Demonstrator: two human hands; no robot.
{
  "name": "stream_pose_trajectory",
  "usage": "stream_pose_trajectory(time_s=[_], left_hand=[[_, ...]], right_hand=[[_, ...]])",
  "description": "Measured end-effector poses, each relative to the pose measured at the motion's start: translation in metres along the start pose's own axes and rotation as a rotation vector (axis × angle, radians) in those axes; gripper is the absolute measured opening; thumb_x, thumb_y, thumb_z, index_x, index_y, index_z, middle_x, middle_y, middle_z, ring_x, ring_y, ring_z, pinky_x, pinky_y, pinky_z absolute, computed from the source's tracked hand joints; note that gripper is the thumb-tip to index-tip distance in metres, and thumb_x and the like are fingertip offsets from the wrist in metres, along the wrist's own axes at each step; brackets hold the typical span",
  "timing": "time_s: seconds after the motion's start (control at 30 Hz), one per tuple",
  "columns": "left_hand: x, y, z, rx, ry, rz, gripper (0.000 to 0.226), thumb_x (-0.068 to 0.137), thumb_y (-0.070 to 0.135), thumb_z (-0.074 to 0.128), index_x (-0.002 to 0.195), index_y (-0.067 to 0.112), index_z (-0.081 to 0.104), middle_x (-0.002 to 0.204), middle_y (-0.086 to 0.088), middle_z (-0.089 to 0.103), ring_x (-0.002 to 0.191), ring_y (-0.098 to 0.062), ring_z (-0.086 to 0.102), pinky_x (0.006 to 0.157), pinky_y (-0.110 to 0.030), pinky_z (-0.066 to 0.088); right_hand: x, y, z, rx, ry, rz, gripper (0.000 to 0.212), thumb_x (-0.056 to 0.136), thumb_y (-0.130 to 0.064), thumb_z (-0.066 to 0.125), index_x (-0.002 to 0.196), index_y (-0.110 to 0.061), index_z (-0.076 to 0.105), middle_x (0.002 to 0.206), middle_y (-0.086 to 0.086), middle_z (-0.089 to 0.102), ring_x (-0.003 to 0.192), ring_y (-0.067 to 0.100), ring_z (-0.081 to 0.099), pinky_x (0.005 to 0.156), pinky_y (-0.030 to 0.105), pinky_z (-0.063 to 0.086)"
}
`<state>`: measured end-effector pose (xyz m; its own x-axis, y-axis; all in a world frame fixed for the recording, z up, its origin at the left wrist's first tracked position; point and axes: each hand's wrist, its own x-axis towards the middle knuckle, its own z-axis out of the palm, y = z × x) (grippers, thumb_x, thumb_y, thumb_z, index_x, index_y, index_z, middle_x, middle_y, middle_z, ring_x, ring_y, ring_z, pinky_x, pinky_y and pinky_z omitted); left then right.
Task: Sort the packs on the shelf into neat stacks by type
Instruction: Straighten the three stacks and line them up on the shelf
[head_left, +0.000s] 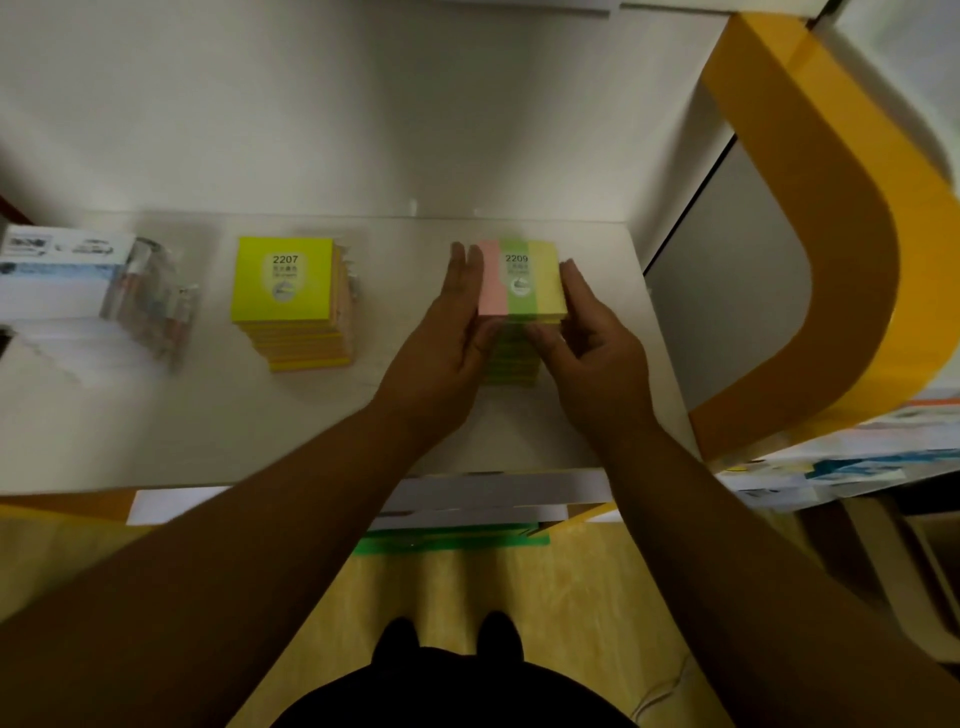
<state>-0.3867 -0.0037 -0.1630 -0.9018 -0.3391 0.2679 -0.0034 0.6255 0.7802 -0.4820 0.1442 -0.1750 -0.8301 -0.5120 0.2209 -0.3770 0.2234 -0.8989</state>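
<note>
Dark clothing (457, 696) at the bottom edge lies closest to us, with our two bare forearms reaching up from it over the wooden floor (519, 597) toward the white shelf (156, 426).

Starting at the far left of the shelf, we see a white and blue box (57, 270) lying flat, and leaning against its right side a clear bag (156, 296) of thin things too blurred for us to name. Next to the right, well apart from the bag, stands a stack of yellow packs (291, 312); its top pack is bright yellow and printed 2207, and pinkish edges show along its right side, so the pile is not quite square.

Further right our left hand (447, 332) has its fingers straight and flat against the left side of the striped stack (519, 312), thumb tucked under the top pack's near edge. That stack sits toward the right end of the shelf, its top pack banded pink, green and yellow and printed 2209, with more of the same kind below it. Our right hand (592, 332) mirrors the left one, fingers pressed to the stack's right side and thumb at the front, so both hands clasp the pile between them.

Beyond the shelf's right end curves a thick yellow panel (852, 249), and below it papers (841, 462) lie on a lower ledge.
</note>
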Motion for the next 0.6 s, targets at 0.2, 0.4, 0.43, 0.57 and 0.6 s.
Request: stream_pose_trajectory(time_s=[0.2,0.4,0.43,0.57,0.6], left_hand=[[0.001,-0.003,0.002,0.01,0.049,-0.064,0.061,0.103,0.035,0.04,0.156,0.024,0.009,0.162,-0.006,0.021,0.143,-0.018,0.033,0.11,-0.024,0.034],[0.004,0.025,0.003,-0.429,0.213,-0.266,0.053,0.107,0.03,0.031,0.156,0.017,0.016,0.148,0.021,0.028,0.11,0.033,0.04,0.09,0.002,0.038],[0.009,0.025,0.006,-0.552,0.231,-0.34,0.051,0.108,0.03,0.028,0.156,0.019,0.014,0.142,0.022,0.032,0.09,0.038,0.042,0.075,0.007,0.039],[0.03,0.012,0.01,-0.933,0.159,-0.626,0.066,0.1,0.058,0.028,0.149,0.014,0.038,0.134,-0.006,0.061,0.103,-0.009,0.069,0.076,-0.025,0.059],[0.03,0.01,0.01,-0.944,0.12,-0.661,0.068,0.1,0.06,0.025,0.143,0.012,0.047,0.128,-0.011,0.065,0.105,-0.019,0.069,0.079,-0.032,0.059]], right_hand=[[0.006,0.005,0.006,-0.066,0.064,-0.033,0.069,0.09,-0.049,0.062,0.149,-0.019,0.043,0.144,0.002,0.056,0.128,0.015,0.058,0.102,0.037,0.053],[0.008,-0.008,0.006,0.286,0.165,0.15,0.056,0.098,-0.042,0.051,0.149,-0.017,0.046,0.147,0.0,0.053,0.132,0.011,0.053,0.108,0.039,0.048],[0.014,-0.011,0.008,0.392,0.195,0.228,0.057,0.098,-0.045,0.047,0.148,-0.019,0.046,0.148,-0.002,0.052,0.133,0.011,0.051,0.111,0.04,0.045],[0.045,-0.023,0.018,0.814,0.107,0.537,0.053,0.103,-0.053,0.037,0.144,-0.022,0.052,0.14,0.003,0.06,0.126,0.022,0.06,0.111,0.045,0.044],[0.048,-0.023,0.02,0.874,0.085,0.578,0.049,0.103,-0.052,0.038,0.138,-0.023,0.057,0.132,0.006,0.066,0.118,0.025,0.065,0.107,0.047,0.048]])
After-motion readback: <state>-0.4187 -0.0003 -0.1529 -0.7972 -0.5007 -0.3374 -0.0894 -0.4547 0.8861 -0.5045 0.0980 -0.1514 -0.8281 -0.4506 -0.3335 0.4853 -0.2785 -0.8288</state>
